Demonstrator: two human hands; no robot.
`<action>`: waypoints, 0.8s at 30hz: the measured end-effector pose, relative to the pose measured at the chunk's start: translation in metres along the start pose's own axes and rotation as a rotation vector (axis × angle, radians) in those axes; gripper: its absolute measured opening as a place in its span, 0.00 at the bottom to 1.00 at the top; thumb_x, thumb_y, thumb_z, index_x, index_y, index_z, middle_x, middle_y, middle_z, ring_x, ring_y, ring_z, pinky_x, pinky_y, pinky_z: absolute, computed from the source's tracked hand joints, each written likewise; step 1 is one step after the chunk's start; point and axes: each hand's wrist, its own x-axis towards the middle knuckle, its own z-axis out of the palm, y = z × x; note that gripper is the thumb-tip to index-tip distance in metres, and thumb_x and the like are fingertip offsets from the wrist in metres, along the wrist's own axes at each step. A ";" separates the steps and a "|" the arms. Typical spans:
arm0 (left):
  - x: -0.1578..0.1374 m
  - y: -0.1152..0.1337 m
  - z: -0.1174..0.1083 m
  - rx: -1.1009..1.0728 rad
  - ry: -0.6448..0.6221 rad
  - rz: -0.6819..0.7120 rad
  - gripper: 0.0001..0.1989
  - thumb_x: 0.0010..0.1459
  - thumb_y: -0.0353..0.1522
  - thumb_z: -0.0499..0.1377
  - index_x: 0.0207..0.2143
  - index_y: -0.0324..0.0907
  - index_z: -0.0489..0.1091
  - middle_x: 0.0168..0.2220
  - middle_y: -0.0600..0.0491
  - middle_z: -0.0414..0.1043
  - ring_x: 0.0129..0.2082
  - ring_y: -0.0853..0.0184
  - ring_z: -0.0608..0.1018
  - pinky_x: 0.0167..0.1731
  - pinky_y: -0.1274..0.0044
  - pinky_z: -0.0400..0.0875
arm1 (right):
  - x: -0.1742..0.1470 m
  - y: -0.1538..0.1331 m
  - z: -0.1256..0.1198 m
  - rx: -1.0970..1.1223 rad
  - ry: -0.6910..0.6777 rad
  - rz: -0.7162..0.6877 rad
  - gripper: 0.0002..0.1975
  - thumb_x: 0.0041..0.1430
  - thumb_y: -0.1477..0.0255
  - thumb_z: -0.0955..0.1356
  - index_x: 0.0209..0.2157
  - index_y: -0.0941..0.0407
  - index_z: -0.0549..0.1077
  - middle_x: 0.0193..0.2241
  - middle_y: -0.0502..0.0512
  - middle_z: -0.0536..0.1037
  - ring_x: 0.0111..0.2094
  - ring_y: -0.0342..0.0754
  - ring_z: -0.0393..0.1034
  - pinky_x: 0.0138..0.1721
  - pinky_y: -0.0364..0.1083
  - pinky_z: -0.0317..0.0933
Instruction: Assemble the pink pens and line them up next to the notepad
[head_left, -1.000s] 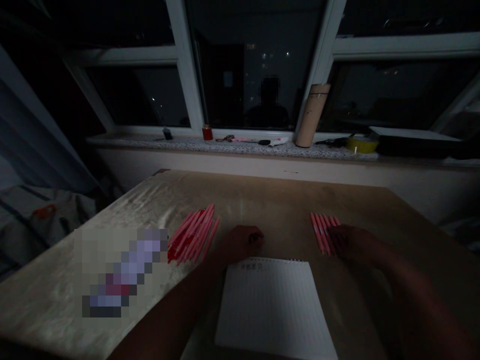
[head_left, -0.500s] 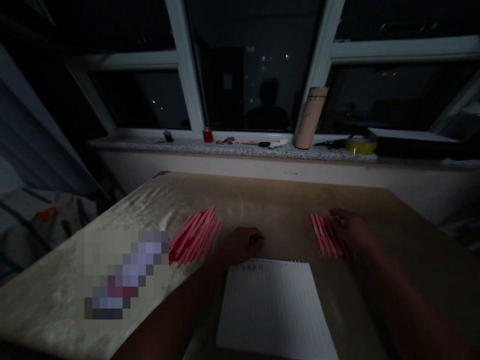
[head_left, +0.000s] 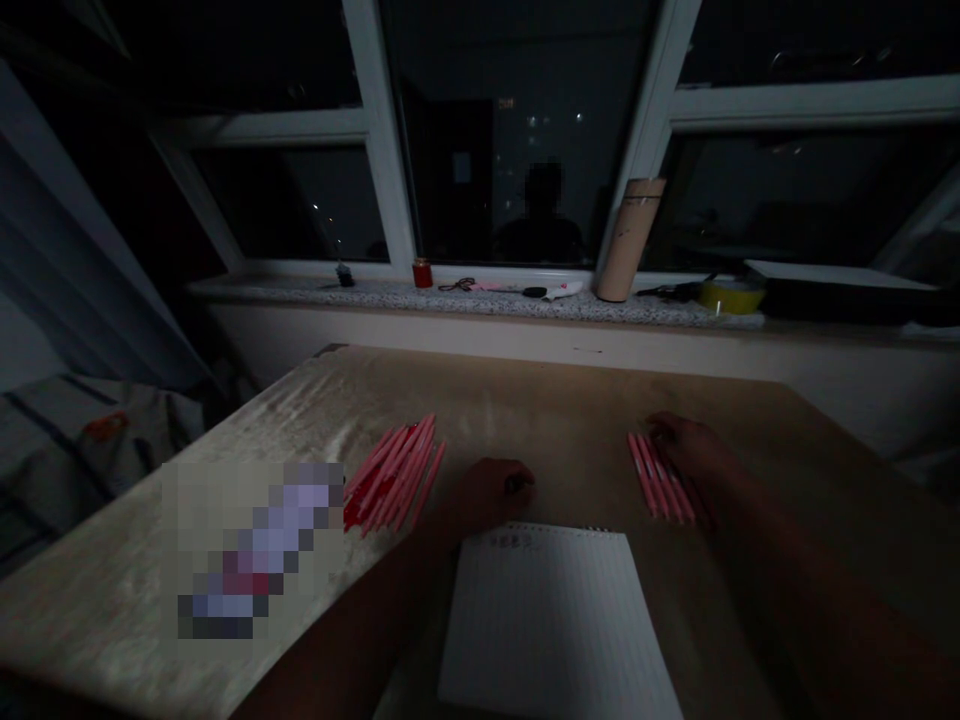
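Note:
My left hand [head_left: 491, 492] rests on the table just beyond the notepad, its fingers curled in. A dark spot shows inside the curl; whether it is an object or shadow I cannot make out. Under it lies the top edge of a lined spiral notepad [head_left: 559, 620] with faint writing at the top. My right hand [head_left: 688, 447] bends over the far ends of a neat row of pink pencils [head_left: 660, 480], fingers closed on them and partly hiding those at the right. Left of my left hand is a looser heap of pink pencils [head_left: 397, 475], over something red.
A blurred-out purple item [head_left: 277, 540] lies on the table's [head_left: 540, 410] left side. Along the granite sill [head_left: 480, 300] stand a small red jar [head_left: 422, 273], a tall beige tube [head_left: 630, 240] and a yellow tape roll [head_left: 731, 297]. Dark windows rise behind.
My right hand has shifted left along the row, its fingers now over the pencils' far ends. My left hand keeps its curl. The whole view has moved slightly.

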 end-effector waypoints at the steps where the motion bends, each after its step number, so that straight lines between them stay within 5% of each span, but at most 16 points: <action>1: 0.000 0.000 0.000 0.002 -0.003 -0.003 0.12 0.54 0.35 0.53 0.36 0.38 0.72 0.30 0.51 0.74 0.29 0.70 0.73 0.29 0.81 0.63 | 0.000 -0.001 -0.001 0.015 0.007 0.000 0.18 0.52 0.74 0.61 0.45 0.54 0.71 0.34 0.55 0.79 0.34 0.48 0.73 0.34 0.42 0.61; 14: -0.001 0.000 0.000 -0.006 0.006 0.028 0.12 0.54 0.35 0.52 0.35 0.38 0.72 0.30 0.51 0.74 0.28 0.70 0.73 0.29 0.81 0.63 | -0.008 -0.009 -0.007 0.109 0.082 -0.001 0.19 0.51 0.75 0.61 0.46 0.57 0.69 0.41 0.59 0.77 0.40 0.50 0.72 0.42 0.46 0.63; 24: -0.003 0.008 -0.006 0.149 0.004 0.055 0.13 0.55 0.34 0.51 0.36 0.39 0.72 0.31 0.51 0.74 0.29 0.69 0.74 0.30 0.80 0.63 | -0.050 -0.115 -0.030 0.298 0.077 -0.197 0.15 0.56 0.70 0.61 0.43 0.55 0.71 0.42 0.57 0.76 0.42 0.51 0.71 0.43 0.46 0.63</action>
